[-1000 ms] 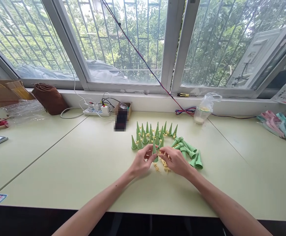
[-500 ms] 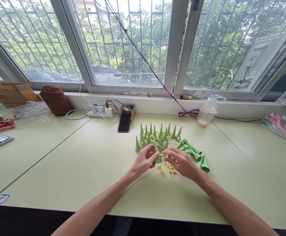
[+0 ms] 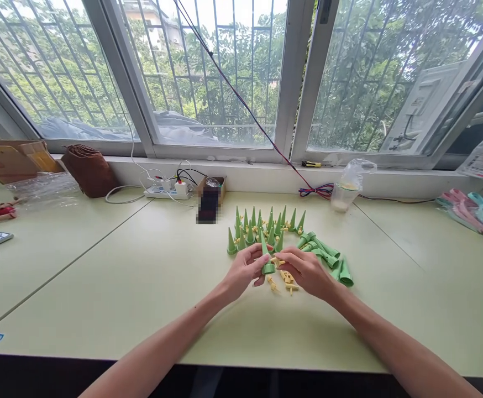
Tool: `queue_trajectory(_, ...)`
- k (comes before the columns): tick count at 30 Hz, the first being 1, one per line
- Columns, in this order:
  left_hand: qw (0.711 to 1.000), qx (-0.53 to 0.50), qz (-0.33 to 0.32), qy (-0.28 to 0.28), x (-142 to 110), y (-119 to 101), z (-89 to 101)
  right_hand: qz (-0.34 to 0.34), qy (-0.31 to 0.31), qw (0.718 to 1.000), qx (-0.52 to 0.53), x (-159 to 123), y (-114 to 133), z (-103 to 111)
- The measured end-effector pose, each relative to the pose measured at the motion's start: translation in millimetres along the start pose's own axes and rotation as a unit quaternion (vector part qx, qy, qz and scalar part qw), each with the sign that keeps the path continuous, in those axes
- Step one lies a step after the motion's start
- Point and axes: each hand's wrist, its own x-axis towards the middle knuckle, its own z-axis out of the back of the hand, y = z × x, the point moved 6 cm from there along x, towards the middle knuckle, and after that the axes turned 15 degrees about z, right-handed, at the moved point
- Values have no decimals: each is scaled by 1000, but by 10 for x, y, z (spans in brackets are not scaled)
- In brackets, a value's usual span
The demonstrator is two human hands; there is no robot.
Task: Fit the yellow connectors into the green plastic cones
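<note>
My left hand (image 3: 247, 268) is closed round a green plastic cone (image 3: 268, 267), whose tip points up. Close by on its right, my right hand (image 3: 305, 267) pinches a small yellow plastic valve (image 3: 279, 261) against the cone's side; whether it sits in the cone cannot be made out. Several more yellow valves (image 3: 290, 280) lie on the table just below the hands. Behind them stands a group of upright green cones (image 3: 280, 241) with yellow pieces at their bases. To the right, loose green cones (image 3: 343, 273) lie in a pile.
A pale green table (image 3: 142, 298) runs under the window. Along its back are a power strip (image 3: 156, 192), a small box (image 3: 220, 188), a brown bag (image 3: 90, 171), and a plastic cup in a bag (image 3: 341, 198). Pink and teal items (image 3: 465, 210) lie far right.
My right hand's yellow valve stays at the cone, and the cone has turned slightly in my left hand. The whole view has shifted a little.
</note>
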Motion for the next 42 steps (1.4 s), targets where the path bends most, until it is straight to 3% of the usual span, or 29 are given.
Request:
queue_trajectory(18, 999, -18, 29, 5, -13, -16, -6, 3, 1, 1000, 0, -11, -9, -4)
queue_trajectory(23, 1000, -17, 21, 3, -36, -46, 0, 26, -27, 999, -12, 0, 17, 16)
queue_trajectory(35, 999, -30, 31, 13, -48, -70, -26, 16, -11, 1000, 13, 11, 21, 19)
queue_trajectory(42, 1000, 19, -20, -10, -62, -61, -7, 12, -12, 1000, 18, 27, 28, 26)
